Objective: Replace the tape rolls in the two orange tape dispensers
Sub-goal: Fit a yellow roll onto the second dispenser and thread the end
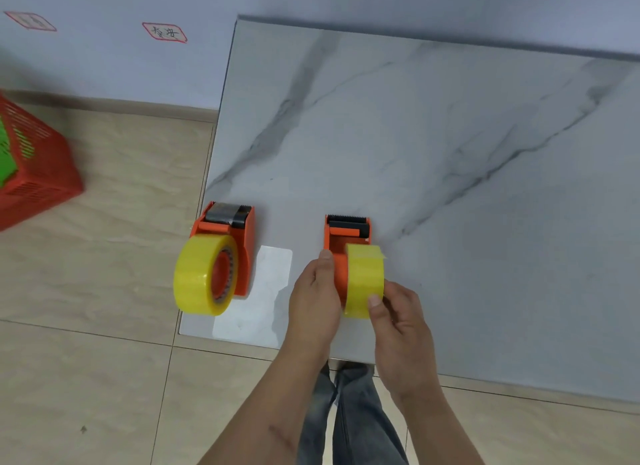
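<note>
While your left hand point(313, 291) grips the right dispenser point(341, 253), its cutter points far. Your right hand point(398, 320) pinches the yellow roll point(364, 279), standing on edge, axle running left-right.

— What's on the table point(450, 152)?
— I see two tape dispensers along its near edge: left dispenser point(242, 236) at the corner, right dispenser point(341, 242) beside it, apart.
— The basket point(34, 173)?
— On the floor, far left.
</note>
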